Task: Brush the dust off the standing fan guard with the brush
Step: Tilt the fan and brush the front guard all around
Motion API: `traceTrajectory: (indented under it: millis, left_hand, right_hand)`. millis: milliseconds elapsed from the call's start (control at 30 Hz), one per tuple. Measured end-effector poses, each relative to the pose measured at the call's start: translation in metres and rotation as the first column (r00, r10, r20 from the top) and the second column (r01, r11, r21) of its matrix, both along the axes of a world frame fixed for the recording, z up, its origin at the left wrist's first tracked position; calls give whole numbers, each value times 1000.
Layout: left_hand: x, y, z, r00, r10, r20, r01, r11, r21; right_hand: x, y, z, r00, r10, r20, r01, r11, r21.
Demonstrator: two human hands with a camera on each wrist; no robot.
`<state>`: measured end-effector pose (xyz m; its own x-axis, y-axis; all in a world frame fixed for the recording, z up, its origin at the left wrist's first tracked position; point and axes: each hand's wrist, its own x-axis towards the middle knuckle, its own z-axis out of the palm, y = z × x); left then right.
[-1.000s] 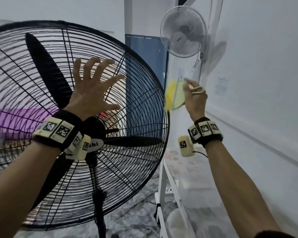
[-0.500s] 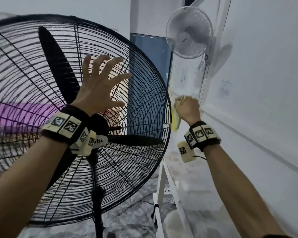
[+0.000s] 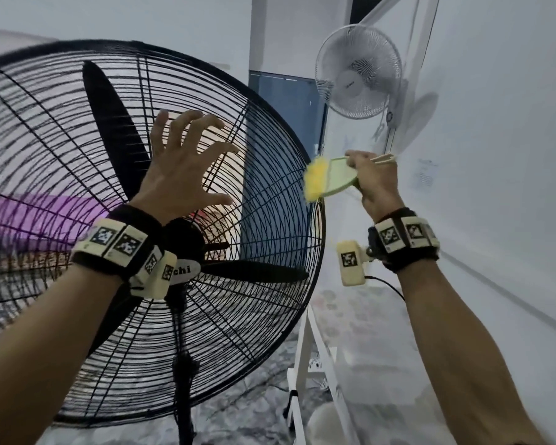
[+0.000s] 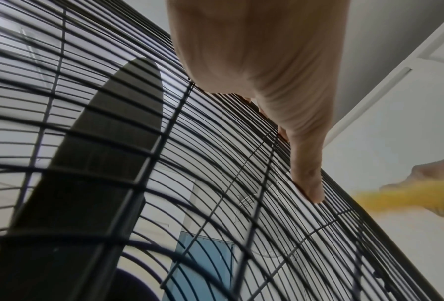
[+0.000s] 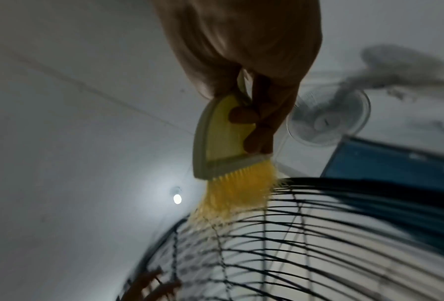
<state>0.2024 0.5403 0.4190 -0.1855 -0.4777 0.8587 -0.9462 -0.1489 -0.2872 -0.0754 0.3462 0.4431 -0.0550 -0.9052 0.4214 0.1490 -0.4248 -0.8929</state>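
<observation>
1. We see the right hand (image 3: 371,179) has come back up since half a second ago. Then it was lower, by the right edge of the guard. Now it is higher on that same edge.
2. Its fingers are curled tight round the green handle of the brush (image 3: 329,178). The yellow bristles (image 5: 235,195) touch the black wires at the guard's rim.
3. The left hand (image 3: 182,178) has stayed on the fan guard (image 3: 264,316). Its fingers are spread wide and press flat on the wires, above the middle (it holds nothing).
4. We think this means the brushing is going on along the right edge, up and down. Most of the guard may still need doing.
5. We cannot see any dust on the wires; they are too thin and blurry.
6. The bristles are a yellow smear, so how hard they push is hard to tell.
7. The guard's left side is cut off, and the fan's foot too.
</observation>
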Motion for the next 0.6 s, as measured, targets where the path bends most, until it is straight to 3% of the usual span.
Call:
traceTrajectory:
  millis: [67, 100, 167, 233, 300, 400, 467, 600]
  left_hand:
    - [0, 2, 1, 1000, 3, -2, -3, 1000, 8]
    - [-1, 2, 1, 1000, 2, -2, -2, 1000, 13]
    - [-6, 1, 1, 1000, 0, 2, 0, 1000, 28]
    - [-8, 1, -1, 1000, 1, 12, -1, 999, 36]
    - [-7, 2, -2, 1000, 9, 10, -9, 999, 33]
    - [-9, 2, 0, 999, 33, -2, -33, 999, 41]
    - [-13, 0, -1, 999, 46, -1, -46, 998, 46]
    - [-13, -5, -1, 998, 54, -8, -54, 997, 56]
  right_hand:
    - [-6, 5, 9, 992, 11, 128, -15, 1000, 26]
    - [-6, 5, 9, 985, -53, 163, 49, 998, 28]
    - [-1, 8, 1, 979, -170, 110, 167, 985, 29]
    - [4, 10, -8, 994, -92, 63, 91, 996, 21]
    - [2, 13, -11, 994, 16, 112, -17, 1000, 16]
    - [-5, 19, -10, 964, -135, 228, 147, 989, -34]
    - [2, 26, -21, 958, -238, 158, 253, 964, -86]
    - [21, 46, -43, 989, -125, 80, 139, 968, -210]
